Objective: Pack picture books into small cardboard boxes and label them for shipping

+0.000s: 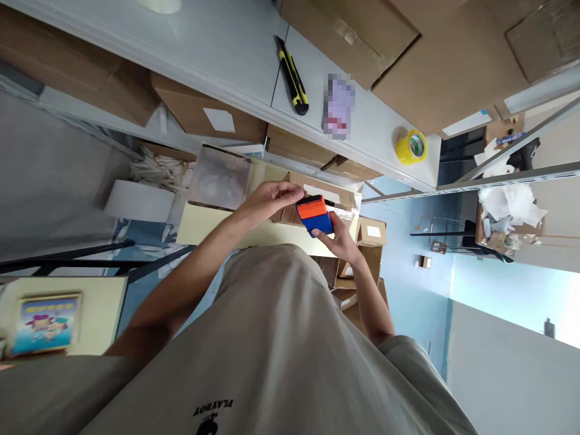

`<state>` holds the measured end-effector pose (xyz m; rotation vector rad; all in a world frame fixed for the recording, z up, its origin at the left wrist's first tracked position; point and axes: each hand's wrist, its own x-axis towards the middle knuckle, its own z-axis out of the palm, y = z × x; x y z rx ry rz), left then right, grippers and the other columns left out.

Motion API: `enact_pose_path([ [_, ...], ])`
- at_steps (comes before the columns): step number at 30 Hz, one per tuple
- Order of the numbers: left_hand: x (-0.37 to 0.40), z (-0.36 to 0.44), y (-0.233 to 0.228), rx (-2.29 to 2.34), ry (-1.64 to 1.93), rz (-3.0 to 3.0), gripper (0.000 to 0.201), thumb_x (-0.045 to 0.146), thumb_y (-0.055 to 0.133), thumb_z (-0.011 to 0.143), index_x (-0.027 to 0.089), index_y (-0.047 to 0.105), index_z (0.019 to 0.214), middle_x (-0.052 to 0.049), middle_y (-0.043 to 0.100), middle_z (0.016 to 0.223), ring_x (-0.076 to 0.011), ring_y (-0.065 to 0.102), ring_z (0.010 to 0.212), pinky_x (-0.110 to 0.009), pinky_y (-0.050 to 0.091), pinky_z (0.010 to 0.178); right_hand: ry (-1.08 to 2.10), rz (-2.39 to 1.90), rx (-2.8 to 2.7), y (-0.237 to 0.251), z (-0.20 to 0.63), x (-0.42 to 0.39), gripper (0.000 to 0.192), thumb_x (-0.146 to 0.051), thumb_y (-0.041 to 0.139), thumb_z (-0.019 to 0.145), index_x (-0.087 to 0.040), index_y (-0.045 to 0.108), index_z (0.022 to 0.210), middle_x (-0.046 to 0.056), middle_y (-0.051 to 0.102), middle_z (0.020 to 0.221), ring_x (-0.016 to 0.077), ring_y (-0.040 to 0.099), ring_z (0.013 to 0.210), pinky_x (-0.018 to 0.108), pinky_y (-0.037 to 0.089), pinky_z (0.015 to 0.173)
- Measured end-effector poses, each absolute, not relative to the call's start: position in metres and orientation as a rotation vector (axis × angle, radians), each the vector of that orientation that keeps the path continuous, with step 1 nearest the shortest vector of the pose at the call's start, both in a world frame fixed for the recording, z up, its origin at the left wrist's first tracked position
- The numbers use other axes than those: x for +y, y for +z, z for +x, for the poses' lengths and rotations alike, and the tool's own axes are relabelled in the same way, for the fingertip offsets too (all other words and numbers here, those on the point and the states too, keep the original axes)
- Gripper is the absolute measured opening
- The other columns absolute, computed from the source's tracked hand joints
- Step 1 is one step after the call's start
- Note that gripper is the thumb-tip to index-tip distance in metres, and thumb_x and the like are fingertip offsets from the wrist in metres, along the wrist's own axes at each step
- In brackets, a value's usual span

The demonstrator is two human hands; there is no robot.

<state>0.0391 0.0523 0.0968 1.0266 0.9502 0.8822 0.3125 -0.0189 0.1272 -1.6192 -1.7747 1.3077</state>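
Note:
My right hand (pixel 341 240) is wrapped around the blue lower part of an orange-and-blue tape dispenser (pixel 313 209), with the thumb at its near side. A black toothed strip runs along its far edge. At that edge, the fingertips of my left hand (pixel 280 196) are pinched together; what is between them is too small to make out. Below the dispenser lies a cardboard box (pixel 290 211) with a white label, on a pale yellow surface (pixel 212 226). A clear plastic-covered box (pixel 220 178) is left of my left hand.
A white shelf (pixel 217 54) ahead bears a yellow-black utility knife (pixel 292 75), a blurred-out purple item (pixel 339 107), a yellow tape roll (pixel 411 147) and large cartons (pixel 353 36). More boxes (pixel 371 231) are stacked at the right. A metal shelf post (pixel 498 183) crosses the right side.

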Motion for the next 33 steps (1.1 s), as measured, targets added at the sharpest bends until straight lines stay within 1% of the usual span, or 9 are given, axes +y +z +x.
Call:
enact_pose_path([
  [7,0.05,0.028,0.074,0.937,0.885,0.976,0.072,0.086,0.098,0.08,0.018,0.09,0.102,-0.01,0.087,0.102,-0.0283,0.082,0.101,-0.037,0.066,0.089,1.342,-1.705,-1.963,0.157,0.297,-0.01,0.063,-0.084,0.081,0.1,-0.025,0.065,0.115,0.003,0.075,0.098,0.0223,0.064,0.083,0.036,0.054,0.075],
  [9,0.049,0.026,0.067,0.938,0.891,0.938,0.069,0.083,0.1,0.079,0.018,0.089,0.099,-0.009,0.087,0.1,-0.0266,0.081,0.098,-0.035,0.065,0.087,1.349,-1.726,-2.019,0.165,0.292,-0.004,0.064,-0.085,0.081,0.099,-0.025,0.065,0.11,0.002,0.073,0.093,0.0209,0.062,0.079,0.035,0.051,0.071],
  [12,0.044,0.027,0.056,0.936,0.92,0.849,0.059,0.072,0.1,0.079,0.017,0.086,0.097,-0.009,0.086,0.099,-0.0263,0.08,0.099,-0.036,0.065,0.09,1.363,-1.805,-2.059,0.172,0.286,0.008,0.07,-0.093,0.078,0.096,-0.024,0.066,0.102,0.0,0.071,0.086,0.0186,0.061,0.074,0.032,0.047,0.066],
  [16,0.029,0.035,0.044,1.015,0.947,0.713,0.046,0.062,0.092,0.084,0.019,0.08,0.096,-0.007,0.083,0.095,-0.0243,0.076,0.097,-0.036,0.063,0.088,1.473,-1.922,-2.042,0.178,0.278,0.03,0.076,-0.098,0.072,0.098,-0.022,0.071,0.1,0.003,0.076,0.082,0.0186,0.066,0.07,0.03,0.045,0.06],
  [19,0.017,0.041,0.034,1.053,0.965,0.628,0.045,0.062,0.091,0.082,0.021,0.078,0.093,-0.006,0.084,0.095,-0.0223,0.073,0.094,-0.033,0.059,0.084,1.522,-1.976,-2.177,0.197,0.277,0.05,0.074,-0.095,0.083,0.093,-0.023,0.072,0.086,0.004,0.075,0.074,0.0181,0.066,0.066,0.031,0.045,0.061],
  [21,0.015,0.043,0.026,1.091,0.983,0.561,0.046,0.062,0.093,0.079,0.021,0.079,0.093,-0.006,0.085,0.098,-0.0206,0.072,0.09,-0.031,0.056,0.08,1.576,-2.033,-2.27,0.224,0.278,0.066,0.074,-0.094,0.089,0.088,-0.023,0.071,0.076,0.002,0.071,0.068,0.0169,0.064,0.062,0.031,0.046,0.061],
  [24,0.023,0.043,0.01,1.196,1.051,0.397,0.045,0.059,0.098,0.077,0.02,0.08,0.091,-0.005,0.083,0.093,-0.0174,0.068,0.082,-0.028,0.05,0.072,1.794,-2.238,-2.235,0.274,0.276,0.09,0.072,-0.093,0.084,0.092,-0.022,0.076,0.082,0.003,0.075,0.068,0.0172,0.07,0.061,0.031,0.049,0.06],
  [27,0.034,0.05,-0.006,1.203,1.083,0.253,0.038,0.049,0.102,0.079,0.02,0.078,0.086,-0.003,0.079,0.087,-0.015,0.064,0.077,-0.028,0.047,0.07,1.724,-2.444,-2.297,0.309,0.266,0.11,0.074,-0.095,0.077,0.093,-0.021,0.078,0.086,0.004,0.078,0.07,0.0194,0.074,0.064,0.033,0.051,0.06],
  [33,0.039,0.072,-0.023,1.214,1.05,0.182,0.027,0.033,0.097,0.091,0.021,0.076,0.078,0.003,0.066,0.072,-0.0149,0.061,0.078,-0.027,0.046,0.073,1.49,-2.49,-2.521,0.309,0.236,0.127,0.07,-0.089,0.071,0.099,-0.021,0.085,0.093,0.006,0.08,0.073,0.0223,0.077,0.071,0.036,0.053,0.068],
])
